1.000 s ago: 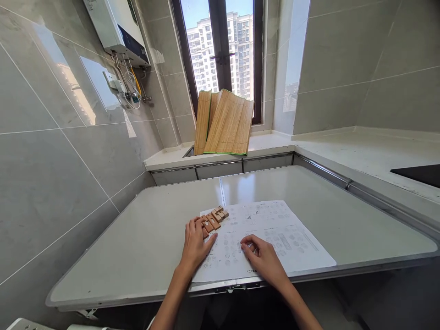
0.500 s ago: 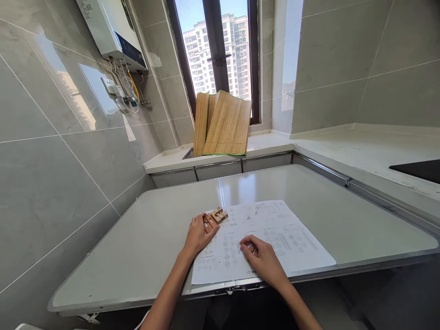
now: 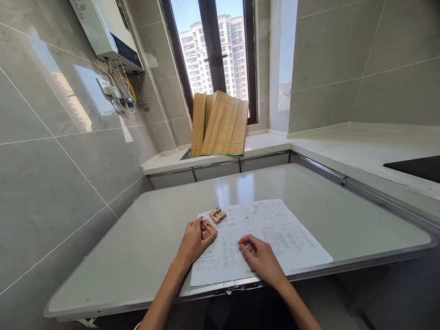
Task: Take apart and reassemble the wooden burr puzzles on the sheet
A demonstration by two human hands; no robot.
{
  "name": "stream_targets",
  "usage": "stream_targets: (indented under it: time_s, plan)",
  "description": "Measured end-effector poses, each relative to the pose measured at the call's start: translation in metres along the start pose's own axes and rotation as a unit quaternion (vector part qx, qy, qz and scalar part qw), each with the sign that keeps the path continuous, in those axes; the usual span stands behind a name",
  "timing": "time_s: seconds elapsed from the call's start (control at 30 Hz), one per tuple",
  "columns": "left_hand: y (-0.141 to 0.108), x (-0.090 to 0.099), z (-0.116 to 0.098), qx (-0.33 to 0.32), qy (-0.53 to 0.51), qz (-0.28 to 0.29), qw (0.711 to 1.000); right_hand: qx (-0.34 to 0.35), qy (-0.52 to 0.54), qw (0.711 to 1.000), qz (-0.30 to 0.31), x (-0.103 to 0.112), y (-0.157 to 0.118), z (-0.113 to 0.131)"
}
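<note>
"Two bare hands are over the surface [image 3: 137,247], a pale, glossy tabletop with rounded corners. What is the left hand [image 3: 191,242] doing?"

"It holds some flat, reddish-brown wooden pieces [image 3: 209,228] with cut-out gaps. The fingers curl over the far side and the thumb lies along the near side."

"Where do those pieces lie?"

"At the left edge of a large white paper sheet [image 3: 299,256], printed with small grey figures and lines of text. The hand covers part of them, so I can't count them."

"And the small pale tan wooden blocks [image 3: 217,215]?"

"Clustered just beyond the reddish-brown pieces, near the sheet's far left corner. No hand is on them."

"How about the right hand [image 3: 260,257]?"

"It's low over the near middle of the sheet, well apart from the wood. Its fingers are curled in, the thumb close to the forefinger. I can't tell whether anything is inside."

"What stands behind all this?"

"A folded, straw-coloured slatted mat [image 3: 225,123] with green edging, upright on a white ledge [image 3: 261,142] before a dark-framed window [image 3: 211,68]. A white box-shaped wall unit [image 3: 103,27] with a dark lower panel hangs at the upper left."
</note>
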State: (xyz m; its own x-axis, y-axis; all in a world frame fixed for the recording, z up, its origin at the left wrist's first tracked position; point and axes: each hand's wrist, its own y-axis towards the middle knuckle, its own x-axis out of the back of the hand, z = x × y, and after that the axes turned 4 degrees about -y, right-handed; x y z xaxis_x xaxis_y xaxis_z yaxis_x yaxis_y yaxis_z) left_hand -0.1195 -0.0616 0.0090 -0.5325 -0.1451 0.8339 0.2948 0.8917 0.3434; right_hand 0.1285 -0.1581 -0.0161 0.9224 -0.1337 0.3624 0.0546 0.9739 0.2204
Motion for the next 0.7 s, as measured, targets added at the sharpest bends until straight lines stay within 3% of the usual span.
stream_targets:
  time_s: [0.13, 0.27, 0.4, 0.7]
  plan:
    - [-0.012, 0.004, -0.015, 0.004, -0.020, -0.004, 1.000, 0.001, -0.002, 1.000, 0.000, -0.001, 0.000, 0.000]
    - [-0.017, 0.000, -0.040, -0.052, -0.049, 0.015, 0.997, -0.010, 0.016, 1.000, -0.006, -0.001, 0.001, -0.003]
    - [-0.020, -0.009, -0.060, -0.108, -0.069, 0.058, 0.990, -0.034, 0.035, 0.997, -0.060, -0.003, 0.002, -0.008]
    - [-0.022, -0.025, -0.067, -0.174, -0.048, 0.109, 0.978, -0.022, 0.000, 0.998, -0.066, -0.006, 0.002, -0.014]
